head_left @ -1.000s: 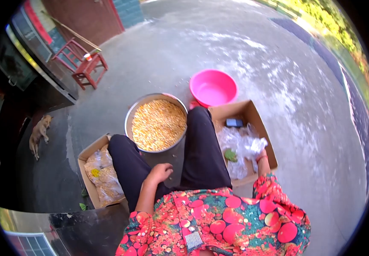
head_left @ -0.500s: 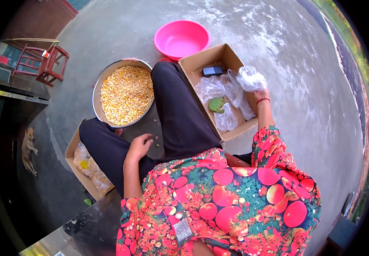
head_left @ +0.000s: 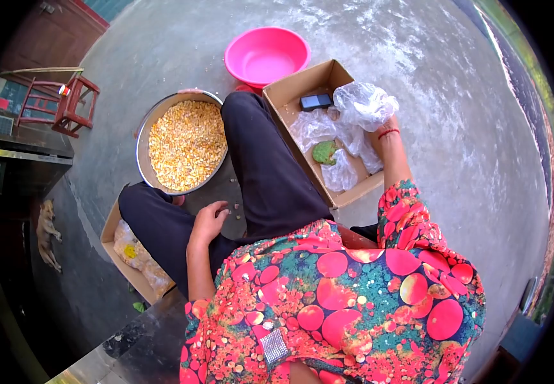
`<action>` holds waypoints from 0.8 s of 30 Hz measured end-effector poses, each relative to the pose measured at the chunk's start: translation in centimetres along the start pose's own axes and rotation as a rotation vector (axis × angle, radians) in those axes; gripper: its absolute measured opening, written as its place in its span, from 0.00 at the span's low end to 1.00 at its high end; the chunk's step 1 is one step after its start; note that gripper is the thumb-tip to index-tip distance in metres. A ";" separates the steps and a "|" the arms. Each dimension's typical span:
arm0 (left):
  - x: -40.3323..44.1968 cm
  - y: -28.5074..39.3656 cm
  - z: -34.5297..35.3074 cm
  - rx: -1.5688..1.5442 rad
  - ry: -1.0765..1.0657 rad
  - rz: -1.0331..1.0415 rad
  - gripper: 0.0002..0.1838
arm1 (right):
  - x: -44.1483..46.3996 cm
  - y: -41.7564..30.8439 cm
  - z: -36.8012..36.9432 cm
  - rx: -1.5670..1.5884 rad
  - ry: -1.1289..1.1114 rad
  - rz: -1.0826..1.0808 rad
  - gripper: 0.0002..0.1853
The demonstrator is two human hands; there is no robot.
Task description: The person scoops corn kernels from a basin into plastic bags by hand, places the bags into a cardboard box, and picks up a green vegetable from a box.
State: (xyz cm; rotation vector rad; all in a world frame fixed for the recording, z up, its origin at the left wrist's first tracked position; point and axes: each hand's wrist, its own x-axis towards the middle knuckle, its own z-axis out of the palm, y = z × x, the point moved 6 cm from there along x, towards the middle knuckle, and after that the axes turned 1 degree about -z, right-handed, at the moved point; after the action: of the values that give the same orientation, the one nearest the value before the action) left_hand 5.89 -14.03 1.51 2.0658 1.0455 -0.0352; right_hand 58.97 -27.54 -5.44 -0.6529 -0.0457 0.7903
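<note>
My right hand (head_left: 386, 127) grips a crumpled clear plastic bag (head_left: 363, 104) over the right edge of a cardboard box (head_left: 302, 136). The bag hides most of its fingers. Inside that box lie more clear plastic bags (head_left: 314, 130), a small black device (head_left: 316, 102) with a screen, and a green, leaf-like piece (head_left: 324, 152). My left hand (head_left: 209, 221) rests on my left thigh with its fingers stretched out, holding nothing. Beyond it stands a round metal basin (head_left: 141, 157) filled with yellow corn kernels (head_left: 186, 144).
A pink plastic basin (head_left: 268, 56) stands beyond the box. Another cardboard box (head_left: 123, 259) with filled bags sits by my left leg. Farther left are a red wooden chair (head_left: 75, 105) and a lying dog (head_left: 48, 235). A few kernels dot the concrete floor.
The plastic bag in my right hand has moved slightly left and up, and spreads wider over the box. My left hand stays on my thigh.
</note>
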 end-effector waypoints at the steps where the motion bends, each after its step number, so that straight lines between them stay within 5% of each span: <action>1: 0.1 0.4 -0.1 0.001 0.005 0.006 0.16 | 0.5 -0.2 0.4 0.032 -0.012 -0.035 0.09; 6: 0.5 2.2 -1.7 -0.598 0.278 0.095 0.17 | -0.9 1.4 13.3 -0.125 -0.118 -0.036 0.10; 10: -0.4 8.8 -4.5 -0.639 0.387 0.230 0.38 | -6.7 6.4 25.5 -0.360 -0.410 -0.029 0.14; 14: -2.2 14.6 -7.9 -0.425 0.646 0.448 0.47 | -15.6 13.7 33.2 -0.540 -0.777 0.107 0.11; 16: -2.7 15.2 -9.0 -0.461 0.720 0.498 0.40 | -19.5 16.7 35.0 -0.562 -1.102 0.140 0.11; 18: -2.3 10.2 -8.5 -0.710 0.566 0.311 0.23 | -21.9 17.0 35.4 -0.560 -1.178 0.331 0.12; 21: -3.5 8.2 -8.2 -1.435 0.520 0.298 0.19 | -19.1 14.7 35.3 -0.634 -1.051 0.088 0.19; 22: -3.9 7.4 -8.2 -1.432 0.523 0.295 0.19 | -17.8 14.1 34.9 -0.655 -0.987 -0.047 0.22; 24: -3.8 6.9 -7.1 -1.788 0.203 0.373 0.21 | -17.1 13.7 34.0 -0.688 -0.987 -0.050 0.28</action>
State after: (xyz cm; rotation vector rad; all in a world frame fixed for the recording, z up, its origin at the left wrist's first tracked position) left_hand 5.96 -14.16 12.12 0.5351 0.3488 0.9464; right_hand 28.59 -13.97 17.56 -0.8364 -1.2720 0.9882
